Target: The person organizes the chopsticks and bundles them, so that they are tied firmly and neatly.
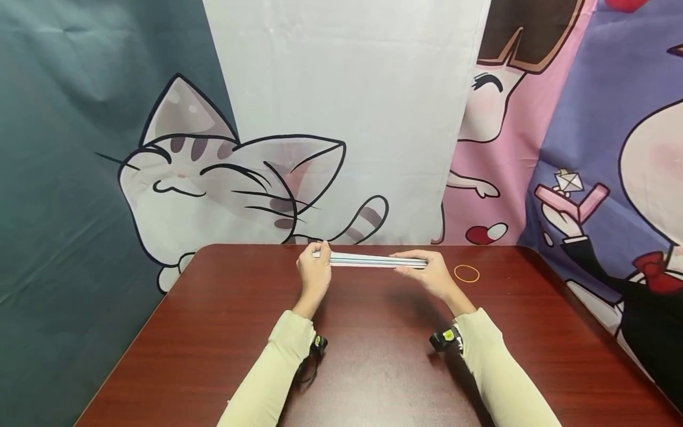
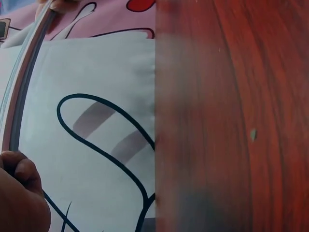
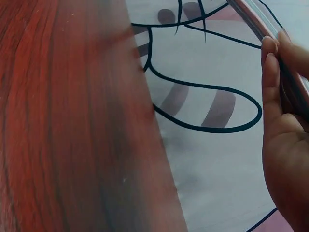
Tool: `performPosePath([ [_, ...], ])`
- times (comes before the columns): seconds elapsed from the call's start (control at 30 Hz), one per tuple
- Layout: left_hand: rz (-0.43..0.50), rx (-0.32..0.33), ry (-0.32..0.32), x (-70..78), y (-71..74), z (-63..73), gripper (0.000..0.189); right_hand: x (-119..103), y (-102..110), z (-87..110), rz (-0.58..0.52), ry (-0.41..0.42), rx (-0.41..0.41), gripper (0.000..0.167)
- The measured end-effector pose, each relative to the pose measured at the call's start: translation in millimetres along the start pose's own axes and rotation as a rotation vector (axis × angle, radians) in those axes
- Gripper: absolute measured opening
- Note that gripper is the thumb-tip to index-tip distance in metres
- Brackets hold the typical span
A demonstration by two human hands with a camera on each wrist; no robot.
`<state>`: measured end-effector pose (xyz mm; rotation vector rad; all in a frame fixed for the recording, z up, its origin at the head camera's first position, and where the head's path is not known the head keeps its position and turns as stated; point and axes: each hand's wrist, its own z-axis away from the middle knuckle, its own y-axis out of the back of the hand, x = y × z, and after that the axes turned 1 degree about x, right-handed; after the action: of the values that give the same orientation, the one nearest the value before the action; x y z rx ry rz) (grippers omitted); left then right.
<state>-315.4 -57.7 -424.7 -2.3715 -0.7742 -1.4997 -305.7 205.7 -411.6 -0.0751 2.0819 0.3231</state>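
A thin, flat stack [image 1: 363,260] of white, bluish and dark layers is held up above the far part of the table, seen nearly edge-on; it looks like booklets, but covers are hidden. My left hand [image 1: 315,273] grips its left end, thumb on the near side. At the other end, my right hand [image 1: 434,277] pinches the stack between thumb and fingers. The left wrist view shows the layered edge [image 2: 21,87] running up from the left hand [image 2: 24,203]. In the right wrist view, fingers and thumb of the right hand [image 3: 285,150] clasp the stack [image 3: 256,19].
A yellow rubber band [image 1: 466,273] lies on the reddish-brown wooden table [image 1: 224,332], just right of my right hand. Behind the table's far edge hangs a cartoon-printed cloth [image 1: 347,89]. Each wrist carries a small black camera [image 1: 443,340].
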Motion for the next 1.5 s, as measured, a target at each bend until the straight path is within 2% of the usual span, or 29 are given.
performPosePath([
  [0.17, -0.039, -0.088, -0.027, -1.5, 0.8, -3.0, 0.026, 9.3, 5.4, -1.5, 0.002, -0.029, 0.030, 0.029],
  [0.3, -0.061, -0.090, -0.055, -5.5, 3.5, -3.4, 0.026, 12.7, 5.8, -2.3, -0.029, -0.027, -0.003, 0.028],
  [0.37, -0.090, -0.085, -0.107, -7.4, 4.9, -3.8, 0.026, 12.7, 5.2, -3.0, -0.034, -0.027, -0.008, 0.027],
  [0.43, -0.125, -0.087, -0.201, -8.3, 6.7, -4.2, 0.025, 11.8, 4.7, -3.4, -0.033, -0.037, 0.002, 0.027],
  [0.53, -0.162, -0.091, -0.388, -8.3, 8.4, -6.3, 0.025, 10.7, 5.4, -3.4, -0.068, -0.050, 0.017, 0.027],
  [0.6, -0.171, -0.097, -0.489, -7.4, 9.6, -8.3, 0.025, 10.0, 6.4, -3.2, -0.092, -0.053, 0.023, 0.028],
  [0.67, -0.189, -0.119, -0.549, -7.0, 10.4, -10.5, 0.025, 9.9, 7.5, -3.1, -0.101, -0.052, 0.027, 0.028],
  [0.77, -0.255, -0.189, -0.570, -5.5, 14.4, -11.5, 0.025, 9.3, 8.4, -2.5, -0.112, -0.059, 0.033, 0.029],
  [0.83, -0.365, -0.253, -0.565, -3.9, 18.8, -10.8, 0.027, 9.8, 9.2, -1.7, -0.120, -0.066, 0.040, 0.029],
  [0.9, -0.528, -0.302, -0.619, -3.2, 23.2, -11.5, 0.035, 10.3, 10.2, -0.9, -0.126, -0.071, 0.046, 0.029],
  [0.97, -0.687, -0.312, -0.722, -3.4, 26.3, -12.5, 0.042, 10.9, 11.0, -0.2, -0.129, -0.073, 0.053, 0.029],
  [1.03, -0.798, -0.288, -0.866, -4.3, 27.5, -13.3, 0.046, 10.9, 11.2, 0.4, -0.143, -0.070, 0.057, 0.029],
  [1.1, -0.849, -0.251, -0.980, -5.6, 27.1, -12.7, 0.042, 10.7, 11.0, 0.6, -0.160, -0.067, 0.057, 0.029],
  [1.17, -0.860, -0.227, -1.043, -5.3, 26.0, -10.6, 0.036, 10.8, 10.4, 0.1, -0.181, -0.061, 0.047, 0.030],
  [1.23, -0.888, -0.215, -1.073, -4.4, 24.0, -8.1, 0.031, 10.9, 9.7, -1.2, -0.190, -0.051, 0.031, 0.031],
  [1.3, -0.923, -0.211, -1.077, -2.0, 21.5, -4.5, 0.026, 11.1, 9.2, -2.7, -0.196, -0.043, 0.018, 0.032],
  [1.43, -0.996, -0.199, -1.052, 4.9, 15.2, 5.1, 0.007, 9.8, 8.4, -3.9, -0.240, -0.045, 0.018, 0.032],
  [1.47, -1.005, -0.184, -1.043, 6.7, 13.4, 7.6, 0.006, 9.2, 8.2, -3.9, -0.249, -0.048, 0.022, 0.032],
  [1.5, -1.012, -0.164, -1.034, 8.6, 11.8, 9.9, 0.013, 8.1, 7.9, -3.9, -0.253, -0.051, 0.026, 0.031],
])
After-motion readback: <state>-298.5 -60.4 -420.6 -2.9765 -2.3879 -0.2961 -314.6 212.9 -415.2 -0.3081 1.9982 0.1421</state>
